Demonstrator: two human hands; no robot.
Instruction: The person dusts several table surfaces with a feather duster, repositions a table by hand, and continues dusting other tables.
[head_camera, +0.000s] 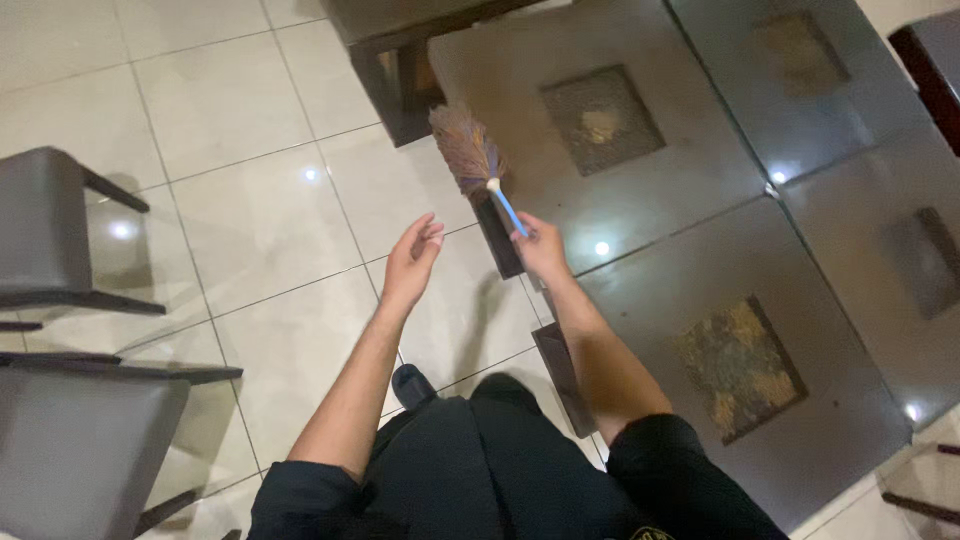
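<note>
Blue-handled feather duster (478, 160) is gripped in the closed right hand (540, 247) at the glass table's (700, 190) left edge, seemingly brushing it, while the left hand (410, 262) is held open, empty.

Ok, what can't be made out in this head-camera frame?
- Right hand: its grip on the blue handle of the brownish feather duster; the fingers hide the handle's lower end.
- Dark glass-topped table: far side cut off by the top and right edges.
- Grey padded chairs: cut off by the left edge.
- Left hand: open, holding nothing.
</note>
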